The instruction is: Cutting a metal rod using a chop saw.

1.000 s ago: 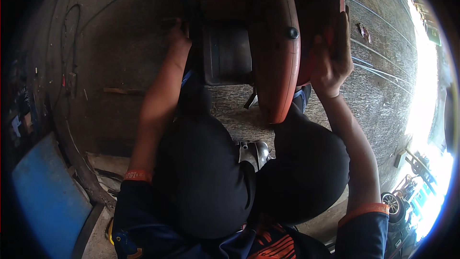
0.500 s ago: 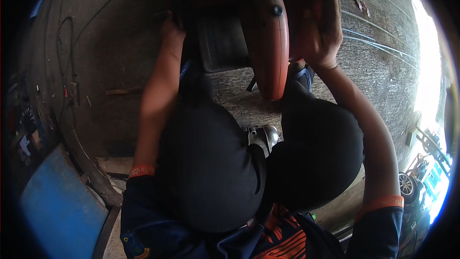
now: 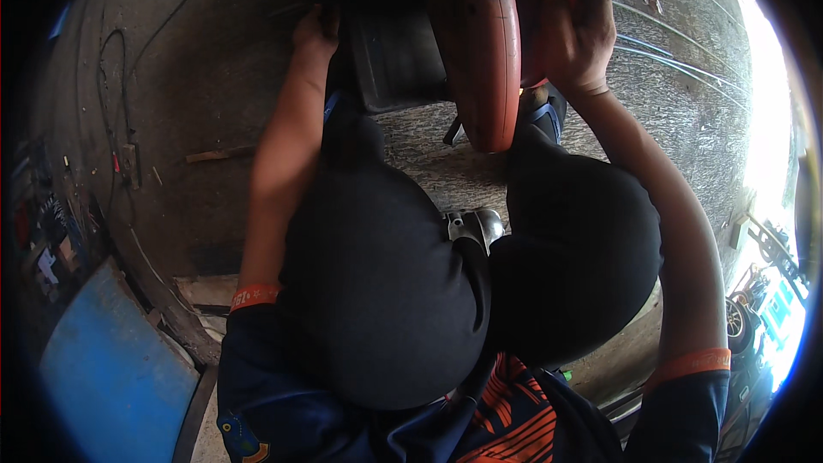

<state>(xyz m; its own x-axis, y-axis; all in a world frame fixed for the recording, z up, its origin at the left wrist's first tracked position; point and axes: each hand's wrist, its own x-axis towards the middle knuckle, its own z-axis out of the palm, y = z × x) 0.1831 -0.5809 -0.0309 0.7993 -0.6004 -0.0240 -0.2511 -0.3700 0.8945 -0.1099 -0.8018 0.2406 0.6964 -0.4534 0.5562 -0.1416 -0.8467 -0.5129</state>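
Nearest are two bent knees in black cloth [image 3: 386, 291], with a shiny metal part [image 3: 476, 225] showing between them. Low on the left is a blue panel [image 3: 116, 356], by the near left corner of the rough floor [image 3: 420, 141].

Past the knees is the big red and dark machine [image 3: 493, 60]. It is between the feet and beyond them, well in from the floor's right edge, where bright light begins. I can't tell if it rests on the floor or is held up a bit.

My guess is that this step is holding the machine steady from both sides. The next move seems to need a firm, even hold, with no tipping.

Both arms reach forward, one outside each knee. The right hand [image 3: 579, 47] points its fingers up and away, thumb spread, and seems to grip the machine's red right side. The left hand [image 3: 317, 28] is at its dark left side, fingers bent in shadow; I can't tell if they grip.

Further right, thin rods [image 3: 673, 66] lie toward the floor's right edge. Beyond that edge is a small wheel [image 3: 737, 321].
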